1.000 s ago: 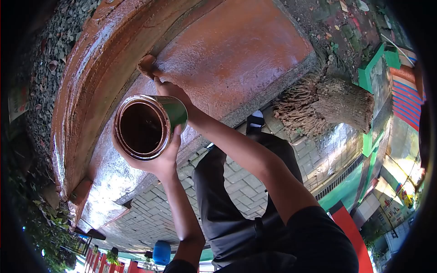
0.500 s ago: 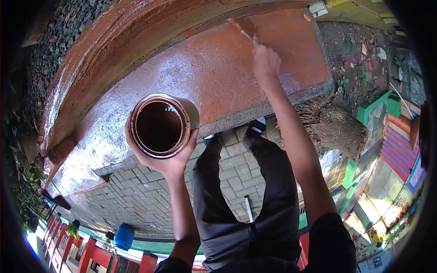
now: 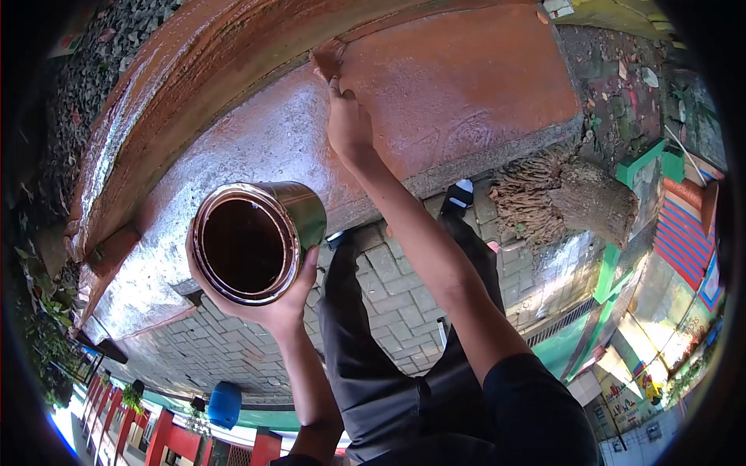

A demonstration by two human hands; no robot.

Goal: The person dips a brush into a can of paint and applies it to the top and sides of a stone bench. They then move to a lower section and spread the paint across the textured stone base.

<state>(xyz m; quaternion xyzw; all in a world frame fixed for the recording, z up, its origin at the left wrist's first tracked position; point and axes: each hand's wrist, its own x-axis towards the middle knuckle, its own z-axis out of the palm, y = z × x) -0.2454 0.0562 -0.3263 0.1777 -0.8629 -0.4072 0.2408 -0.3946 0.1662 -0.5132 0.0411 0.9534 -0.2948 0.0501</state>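
My left hand (image 3: 281, 312) is wrapped round an open paint can (image 3: 312, 213) whose mouth faces me. Dark reddish-brown paint (image 3: 242, 247) lies inside it, and smears coat the rim. Farther forward, my right hand (image 3: 350, 124) grips a paintbrush (image 3: 328, 60), its handle mostly hidden in the fingers. The bristles touch the concrete ledge (image 3: 466, 85) where it meets the raised curved border (image 3: 179, 101). To the right of the brush the ledge is reddish brown. On the left it is largely pale grey and shiny.
A cut tree stump (image 3: 583, 198) stands against the ledge on the right. Grey paving blocks (image 3: 388, 272) lie below, with my shoe (image 3: 458, 194) close to the ledge. Farther back are a blue barrel (image 3: 224, 405) and a green frame (image 3: 622, 256). Gravel (image 3: 116, 46) lies beyond the border.
My right hand and the brush have moved left along the border's base. My left hand has shifted the can slightly left and nearer to me.
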